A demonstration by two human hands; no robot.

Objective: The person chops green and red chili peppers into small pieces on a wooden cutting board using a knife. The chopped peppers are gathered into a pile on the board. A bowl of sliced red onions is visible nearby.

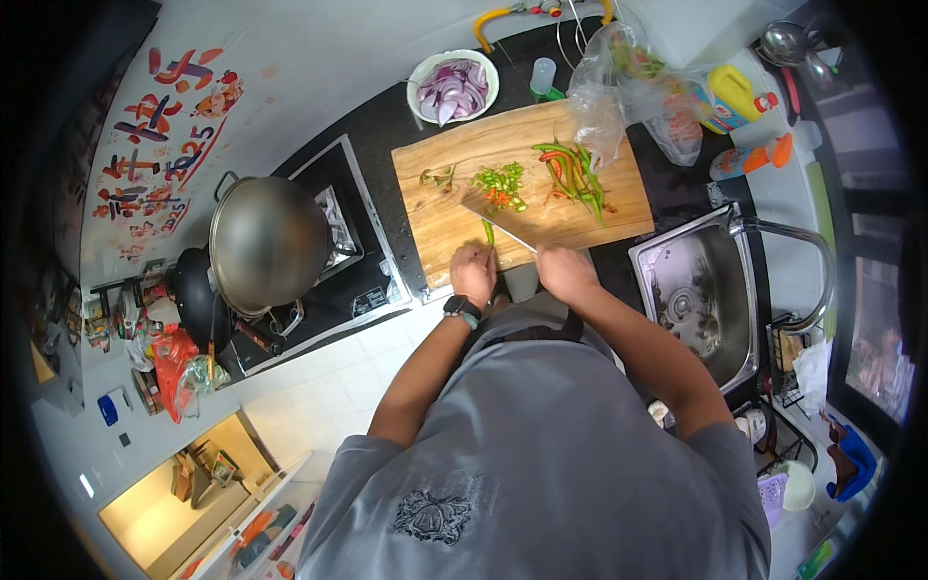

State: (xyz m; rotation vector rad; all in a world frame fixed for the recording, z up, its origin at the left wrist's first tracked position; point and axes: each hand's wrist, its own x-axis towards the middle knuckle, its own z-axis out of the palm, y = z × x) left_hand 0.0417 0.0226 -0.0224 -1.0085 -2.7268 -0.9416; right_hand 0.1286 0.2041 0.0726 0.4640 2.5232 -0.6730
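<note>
My right hand grips a kitchen knife, its blade slanting across the wooden cutting board. At the board's near edge, my left hand holds a green chili pepper beside the blade. Chopped green and red chili lies in a pile beyond the knife. To its right are several whole green and red chilies, and to its left some chili stem ends. A bowl of sliced purple onion stands behind the board.
A covered wok stands on the stove at left. The steel sink with its faucet is at right. A plastic bag overlaps the board's back right corner, near a yellow jug and a spray bottle.
</note>
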